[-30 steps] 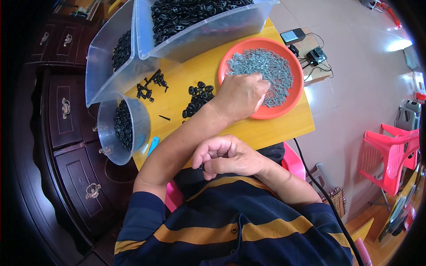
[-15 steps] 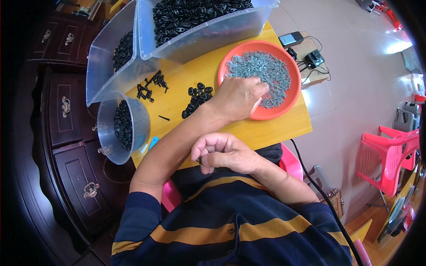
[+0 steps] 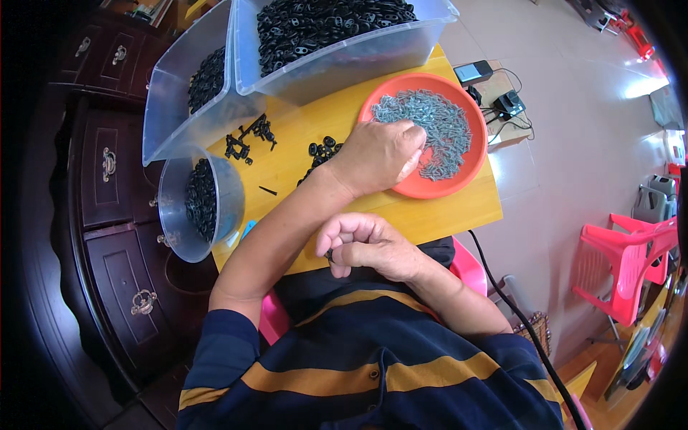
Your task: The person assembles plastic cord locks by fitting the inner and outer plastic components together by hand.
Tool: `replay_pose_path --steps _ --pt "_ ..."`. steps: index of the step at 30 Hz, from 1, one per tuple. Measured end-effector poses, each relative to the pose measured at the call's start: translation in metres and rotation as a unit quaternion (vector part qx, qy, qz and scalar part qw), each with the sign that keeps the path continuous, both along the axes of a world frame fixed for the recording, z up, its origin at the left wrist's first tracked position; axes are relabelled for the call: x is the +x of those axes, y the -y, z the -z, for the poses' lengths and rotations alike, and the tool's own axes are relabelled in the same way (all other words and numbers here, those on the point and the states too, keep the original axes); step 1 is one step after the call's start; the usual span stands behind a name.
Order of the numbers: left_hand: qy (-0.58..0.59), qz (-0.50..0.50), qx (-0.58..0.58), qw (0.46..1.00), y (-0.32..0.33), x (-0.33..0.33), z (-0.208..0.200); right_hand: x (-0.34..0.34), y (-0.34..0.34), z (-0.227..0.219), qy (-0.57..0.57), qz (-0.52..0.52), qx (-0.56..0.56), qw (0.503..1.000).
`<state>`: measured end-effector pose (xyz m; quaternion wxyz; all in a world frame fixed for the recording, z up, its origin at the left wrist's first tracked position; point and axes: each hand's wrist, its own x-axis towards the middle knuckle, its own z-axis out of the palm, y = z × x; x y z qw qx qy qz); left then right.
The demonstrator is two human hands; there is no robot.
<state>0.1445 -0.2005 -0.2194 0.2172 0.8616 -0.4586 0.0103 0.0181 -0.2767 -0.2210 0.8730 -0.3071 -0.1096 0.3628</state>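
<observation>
My left hand (image 3: pixel 381 154) hangs over the near left rim of an orange bowl (image 3: pixel 428 188) of small silvery metal springs (image 3: pixel 437 125). Its fingers are closed and turned down, so whatever they hold is hidden. In front of my chest, my right hand (image 3: pixel 373 247) is curled, with a small black plastic piece (image 3: pixel 329 254) pinched between thumb and fingers. Beside my left wrist lies a pile of small black oval pieces (image 3: pixel 326 148), partly covered by the forearm. Farther left on the yellow table (image 3: pixel 451 215) are black stem-like pieces (image 3: pixel 251 136) and a single thin black pin (image 3: pixel 268 190).
Two clear bins (image 3: pixel 344 64) of black pieces stand along the far left, with a clear round tub (image 3: pixel 240 204) nearer. A dark drawer cabinet (image 3: pixel 118 287) borders the left. Right of the table are a small box with devices (image 3: pixel 509 104) and a pink chair (image 3: pixel 620 265).
My left hand has drawn back slightly left and toward the bowl's rim. My right hand keeps its curled grip on the black piece. The whole view has shifted a little.
</observation>
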Motion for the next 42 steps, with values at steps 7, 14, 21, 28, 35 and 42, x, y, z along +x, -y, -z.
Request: replay_pose_path --steps 7,14,21,28,35,42 --pt "-0.034 0.047 0.038 0.998 0.004 0.001 0.011 0.0 -0.003 0.002 -0.004 0.001 0.003 1.0" --pt "-0.037 0.073 0.104 0.991 0.009 0.005 0.008 -0.001 -0.003 0.0 -0.008 0.022 -0.021 1.0" --pt "-0.06 0.034 -0.121 0.99 -0.022 0.011 -0.017 -0.001 -0.004 -0.001 -0.014 0.033 -0.043 0.998" --pt "-0.257 -0.07 -0.236 0.935 -0.054 -0.007 -0.032 0.001 -0.011 0.0 -0.067 0.106 -0.086 0.988" --pt "-0.276 -0.1 -0.265 0.918 -0.094 -0.035 -0.048 0.005 -0.006 0.004 -0.059 0.184 -0.114 0.974" --pt "-0.237 -0.155 -0.228 0.932 -0.105 -0.058 -0.056 0.004 -0.01 0.001 -0.034 0.284 -0.154 0.946"
